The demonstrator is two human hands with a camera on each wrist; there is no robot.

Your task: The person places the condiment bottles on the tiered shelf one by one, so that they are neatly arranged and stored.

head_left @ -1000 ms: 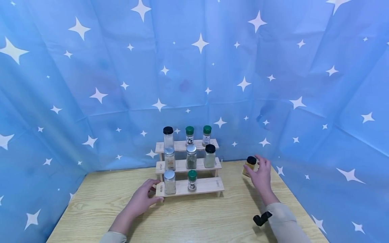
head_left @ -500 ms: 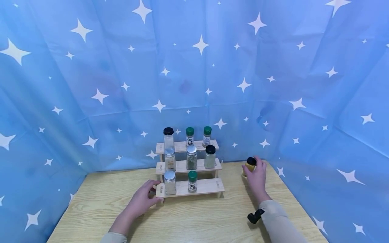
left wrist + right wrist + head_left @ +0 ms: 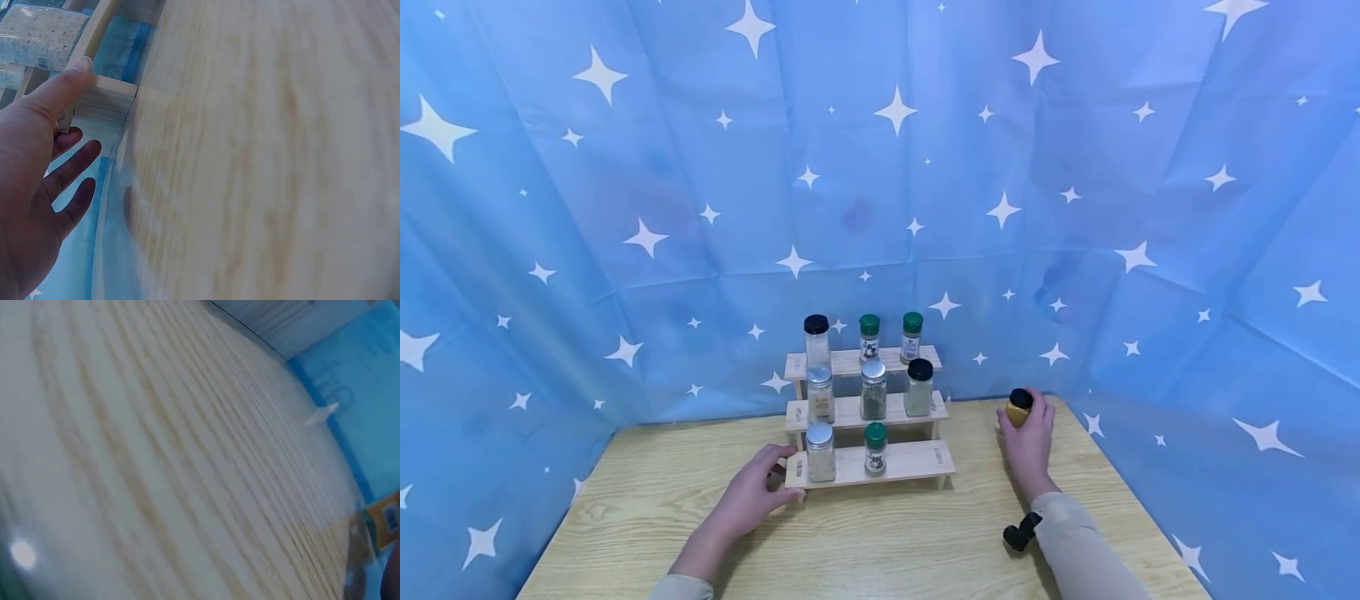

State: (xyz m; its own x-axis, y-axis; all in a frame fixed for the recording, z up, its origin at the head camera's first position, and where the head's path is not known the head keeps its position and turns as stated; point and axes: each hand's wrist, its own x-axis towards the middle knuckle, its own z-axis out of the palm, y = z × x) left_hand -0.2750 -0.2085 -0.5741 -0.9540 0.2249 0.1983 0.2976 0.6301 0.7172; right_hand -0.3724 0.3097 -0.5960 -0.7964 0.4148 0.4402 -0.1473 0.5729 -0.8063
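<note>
A three-tier wooden spice rack (image 3: pixel 917 463) stands on the table. My left hand (image 3: pixel 747 497) holds the left end of its lowest shelf; in the left wrist view the thumb (image 3: pixel 65 84) lies on the shelf, with the other fingers beyond and below its end. To the right of the rack, my right hand (image 3: pixel 1032 437) grips a spice jar (image 3: pixel 1019 412) with a black lid and yellow contents. The hand covers the jar's lower part. Only a sliver of the jar's label (image 3: pixel 389 519) appears at the right wrist view's edge.
On the lowest shelf stand a silver-lidded jar (image 3: pixel 821 454) and a green-capped jar (image 3: pixel 876 450), with bare shelf to their right. Several more jars fill the upper tiers. Blue star-patterned cloth (image 3: pixel 865 183) borders the wooden table (image 3: pixel 880 542) behind and at the sides.
My right hand and forearm have shifted left, and the fingers have come in closer around the yellow spice jar. The left hand and the rack look unmoved.
</note>
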